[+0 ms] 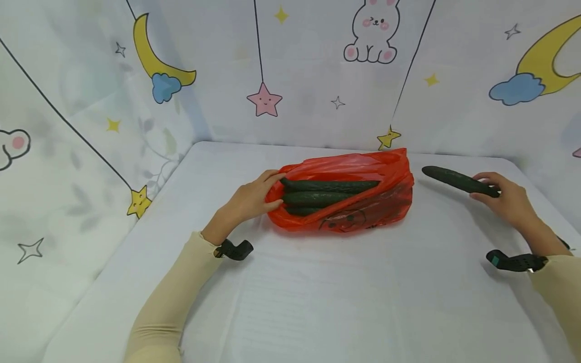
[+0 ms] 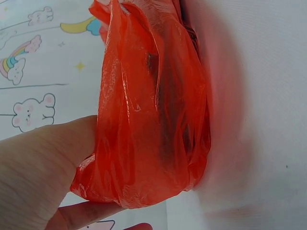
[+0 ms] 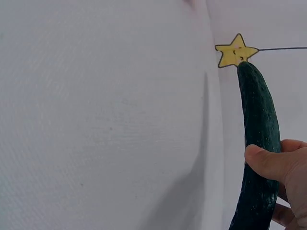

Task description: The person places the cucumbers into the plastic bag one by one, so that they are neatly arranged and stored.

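A red plastic bag [image 1: 363, 201] lies on its side on the white table, its mouth gaping toward the camera. Several dark green cucumbers [image 1: 322, 198] show inside it, stacked lengthwise. My left hand [image 1: 251, 197] holds the bag at its left end, thumb and fingers spread around the edge; in the left wrist view the crumpled red bag [image 2: 144, 120] hides part of the fingers. Off to the right of the bag, my right hand [image 1: 504, 196] grips a single cucumber [image 1: 449, 177] near one end. That cucumber [image 3: 259, 110] points away from the hand, thumb across its side, above the table.
A white cloth covers the table [image 1: 317, 292], which ends at the back against a printed wall sheet [image 1: 313, 65] with stars, moons and a rabbit. Black wrist cameras sit on the left wrist [image 1: 233, 249] and the right wrist [image 1: 517, 261].
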Tool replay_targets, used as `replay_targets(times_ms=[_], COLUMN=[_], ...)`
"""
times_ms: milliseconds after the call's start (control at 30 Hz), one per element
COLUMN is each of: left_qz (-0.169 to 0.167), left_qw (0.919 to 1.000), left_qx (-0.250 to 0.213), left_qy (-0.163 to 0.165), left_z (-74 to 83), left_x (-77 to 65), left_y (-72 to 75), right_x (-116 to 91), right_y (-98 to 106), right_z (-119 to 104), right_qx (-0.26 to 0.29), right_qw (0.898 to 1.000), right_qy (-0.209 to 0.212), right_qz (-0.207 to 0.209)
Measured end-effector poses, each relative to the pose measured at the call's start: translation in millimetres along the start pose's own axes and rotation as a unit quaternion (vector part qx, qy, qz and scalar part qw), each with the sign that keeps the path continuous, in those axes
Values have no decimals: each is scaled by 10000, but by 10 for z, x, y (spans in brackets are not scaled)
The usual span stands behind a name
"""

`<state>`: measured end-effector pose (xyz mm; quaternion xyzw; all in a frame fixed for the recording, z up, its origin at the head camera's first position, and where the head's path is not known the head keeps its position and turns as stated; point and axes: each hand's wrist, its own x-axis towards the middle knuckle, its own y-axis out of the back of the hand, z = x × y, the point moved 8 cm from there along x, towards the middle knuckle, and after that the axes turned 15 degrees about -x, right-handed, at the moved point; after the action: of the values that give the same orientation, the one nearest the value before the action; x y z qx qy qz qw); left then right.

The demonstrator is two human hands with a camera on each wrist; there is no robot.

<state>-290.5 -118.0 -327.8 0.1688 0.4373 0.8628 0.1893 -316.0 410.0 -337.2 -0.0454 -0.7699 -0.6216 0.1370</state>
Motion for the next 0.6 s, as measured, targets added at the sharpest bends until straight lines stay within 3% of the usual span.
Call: replay_targets(times_ms=[367, 600], left_qz=[-15, -45], left_qw=[10000, 10000], left_qx=[-72, -60], left_qy=[7, 27], left_z=[-4, -9], left_x=[-12, -2], left_y=[-6, 9], right_x=[1, 2], right_y=[222, 463], right_z=[-257, -514], right_qx=[54, 329], right_qw=[9999, 9970], right_qy=[-39, 201], right_qz=[146, 671])
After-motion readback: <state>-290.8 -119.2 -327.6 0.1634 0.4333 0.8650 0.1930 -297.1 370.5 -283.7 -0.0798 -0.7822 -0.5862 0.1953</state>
